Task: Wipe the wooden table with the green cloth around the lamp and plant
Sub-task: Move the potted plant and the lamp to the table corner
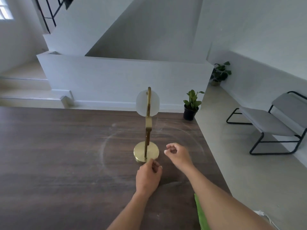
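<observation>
A brass lamp (146, 151) with a white globe shade stands on the dark wooden table (58, 155), ringed by pale dusty smears. A small plant in a black pot (191, 112) sits at the table's far right corner. My left hand (148, 176) hovers just in front of the lamp's round base, fingers loosely curled and holding nothing. My right hand (178, 155) is to the right of the base, fingers curled with the thumb near the fingertips, also holding nothing. The green cloth (201, 213) lies near the table's right edge, mostly hidden under my right forearm.
The table's right edge runs diagonally past my right arm. Beyond it, on the floor, stands a grey bench with a black frame (272, 123). A larger potted plant (219, 74) is by the far wall. A white stair wall (116, 80) rises behind the table.
</observation>
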{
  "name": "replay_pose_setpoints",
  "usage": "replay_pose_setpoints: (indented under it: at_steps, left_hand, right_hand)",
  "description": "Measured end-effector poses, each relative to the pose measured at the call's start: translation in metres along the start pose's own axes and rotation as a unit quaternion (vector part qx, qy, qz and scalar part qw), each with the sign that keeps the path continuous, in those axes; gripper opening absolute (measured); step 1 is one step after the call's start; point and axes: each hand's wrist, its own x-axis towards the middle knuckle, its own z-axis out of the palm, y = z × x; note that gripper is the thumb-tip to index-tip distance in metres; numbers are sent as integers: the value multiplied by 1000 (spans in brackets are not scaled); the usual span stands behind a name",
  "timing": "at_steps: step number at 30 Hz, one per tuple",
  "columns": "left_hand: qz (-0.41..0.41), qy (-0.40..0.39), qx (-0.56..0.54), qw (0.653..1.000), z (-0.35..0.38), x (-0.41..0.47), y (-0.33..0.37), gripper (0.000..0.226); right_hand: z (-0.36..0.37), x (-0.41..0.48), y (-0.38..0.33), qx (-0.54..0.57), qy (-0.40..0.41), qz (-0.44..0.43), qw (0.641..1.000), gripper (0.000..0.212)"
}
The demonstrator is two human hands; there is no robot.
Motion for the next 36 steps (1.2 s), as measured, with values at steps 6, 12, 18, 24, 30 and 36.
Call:
replay_pose_setpoints:
  at_steps: [6,12,18,24,30,36]
  left_hand:
    - [-36,59,26,997,-28,-3,-20,27]
    - [-82,71,107,988,-28,8,-27,79]
    - [-96,59,175,978,-15,18,-24,107]
    - [-114,79,207,968,-7,26,-22,107]
    - [-115,119,226,960,1,41,-9,92]
    - [-105,124,214,963,22,71,17,92]
  right_hand:
    - [27,-10,-32,5,-34,-30,999,26]
    - [40,2,-54,14,-77,-55,995,24]
    - [36,10,-57,-3,-112,-71,991,16]
    - [27,21,-62,-12,-141,-68,988,15]
    - [11,41,-71,-5,-129,-73,989,10]
    - [-16,69,-74,-15,-110,-71,991,10]
